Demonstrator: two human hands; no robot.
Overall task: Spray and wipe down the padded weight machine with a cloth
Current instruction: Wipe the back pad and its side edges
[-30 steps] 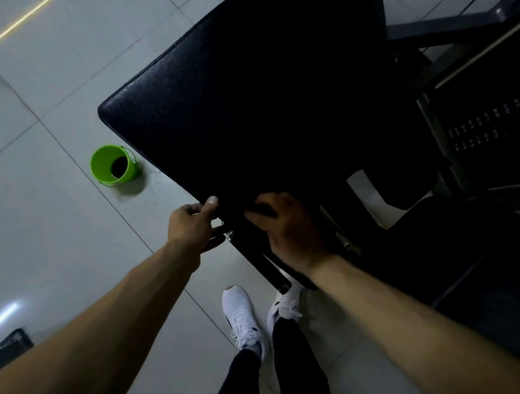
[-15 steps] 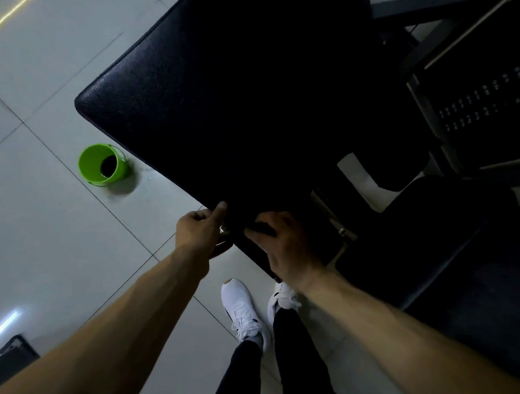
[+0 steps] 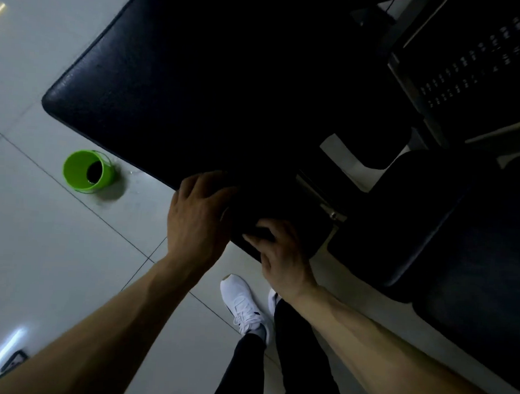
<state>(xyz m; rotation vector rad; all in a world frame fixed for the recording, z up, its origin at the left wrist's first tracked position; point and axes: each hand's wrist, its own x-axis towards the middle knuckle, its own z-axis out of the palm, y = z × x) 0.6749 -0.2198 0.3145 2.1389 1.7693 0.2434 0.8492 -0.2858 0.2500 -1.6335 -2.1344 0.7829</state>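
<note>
The large black padded bench (image 3: 198, 86) of the weight machine fills the upper middle of the view. Both of my hands are at its near corner. My left hand (image 3: 196, 220) lies over the pad's edge with the fingers spread and pointing right. My right hand (image 3: 282, 256) is just to its right, its fingers curled over a dark bunched thing that looks like a cloth (image 3: 261, 233), pressed against the pad's edge. The dim light hides the cloth's outline. No spray bottle is in view.
A green bucket (image 3: 83, 171) with dark liquid stands on the tiled floor left of the bench, with wet spots beside it. A second black pad (image 3: 448, 238) and the weight stack (image 3: 473, 73) are to the right. My white shoes (image 3: 243, 305) are below the hands.
My left hand has come up from under the pad's edge and now lies on top of it. The right hand stays at the same corner. The camera has moved closer.
</note>
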